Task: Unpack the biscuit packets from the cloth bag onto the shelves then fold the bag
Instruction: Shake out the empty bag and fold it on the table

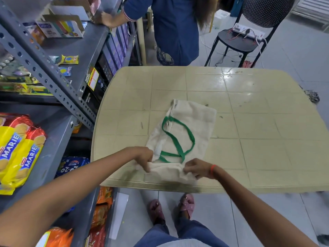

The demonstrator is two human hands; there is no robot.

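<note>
While both hands are pinching the near end of the bag (179, 132), low in the centre of the frame, the fold looks to be under way. The left hand (144, 158) is closed on the left corner of that end, and the right hand (195, 168) is closed on the right corner, with the cloth bunching between them. This end is lying right at the near edge of the table (258, 107), so a slack grip or a pull toward the body could be dragging the cloth off the edge to the floor. The green handles (178, 138) are lying loose on top; folding over them unevenly could be leaving a lumpy, crooked fold. Beyond the bag, toward the upper right, the tabletop is offering wide open room for carrying the fold forward. At the left of the frame the shelves (53, 136) are holding biscuit packets (19, 150), close beside the left forearm. Farther off, at the top, another person (176, 27) is standing by the far table edge.
</note>
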